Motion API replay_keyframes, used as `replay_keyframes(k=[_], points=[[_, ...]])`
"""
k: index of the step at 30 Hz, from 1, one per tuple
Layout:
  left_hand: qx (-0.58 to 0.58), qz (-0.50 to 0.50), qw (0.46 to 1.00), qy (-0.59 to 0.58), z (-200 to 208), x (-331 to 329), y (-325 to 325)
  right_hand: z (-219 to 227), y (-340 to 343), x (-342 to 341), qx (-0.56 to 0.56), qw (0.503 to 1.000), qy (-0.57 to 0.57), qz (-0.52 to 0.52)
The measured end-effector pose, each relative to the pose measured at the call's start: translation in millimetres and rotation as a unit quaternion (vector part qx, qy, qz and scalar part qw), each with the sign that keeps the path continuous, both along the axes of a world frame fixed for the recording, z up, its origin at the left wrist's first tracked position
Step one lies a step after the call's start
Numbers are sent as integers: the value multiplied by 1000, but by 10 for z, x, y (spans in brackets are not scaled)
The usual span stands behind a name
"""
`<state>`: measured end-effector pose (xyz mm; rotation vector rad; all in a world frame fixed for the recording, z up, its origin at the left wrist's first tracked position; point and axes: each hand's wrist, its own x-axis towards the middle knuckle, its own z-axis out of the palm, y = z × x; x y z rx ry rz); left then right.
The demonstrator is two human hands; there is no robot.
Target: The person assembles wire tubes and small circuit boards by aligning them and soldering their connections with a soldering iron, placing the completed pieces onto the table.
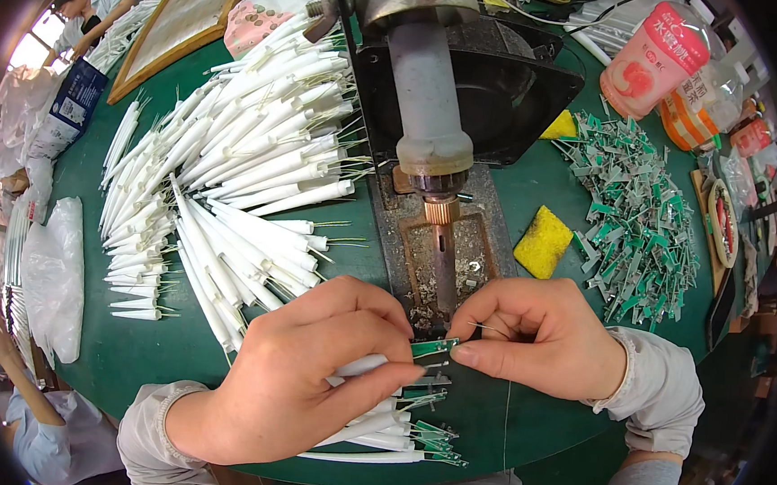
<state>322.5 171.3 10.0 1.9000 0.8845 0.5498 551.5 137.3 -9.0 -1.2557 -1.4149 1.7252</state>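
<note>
My left hand [294, 376] is closed, thumb and forefinger pinching a small green circuit board [435, 346] whose tip sticks out to the right. My right hand [544, 339] is closed on a thin wire [507, 422]; a short end pokes out above its fingers and a strand hangs toward my lap. Between the hands, the tip of an upright soldering iron [444, 264] points down, just above the board. Under my left hand lie several white tapered tubes [369, 455] with green boards at their ends. Part of the held board is hidden by my fingers.
A large heap of white tubes with wire ends [270, 126] covers the left of the green table [128, 364]. At right are a pile of green circuit boards [633, 224], a yellow sponge [543, 243] and a pink-labelled bottle [658, 59]. Other people sit at far left.
</note>
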Motion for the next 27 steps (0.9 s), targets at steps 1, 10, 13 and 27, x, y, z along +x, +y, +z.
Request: replay_keyframes(k=[1,10,13,27], points=[[29,-19,999,-6,-20,1,10,14,3,7,4,1000,-3,0],[-137,30,990,-32,6,25,11,62,19,6,76,996,-41,2],[-144,33,989,-30,-8,25,11,64,17,7,90,995,-41,-3],[-126,49,989,-64,-31,38,69,13,67,5,148,988,-30,-32]])
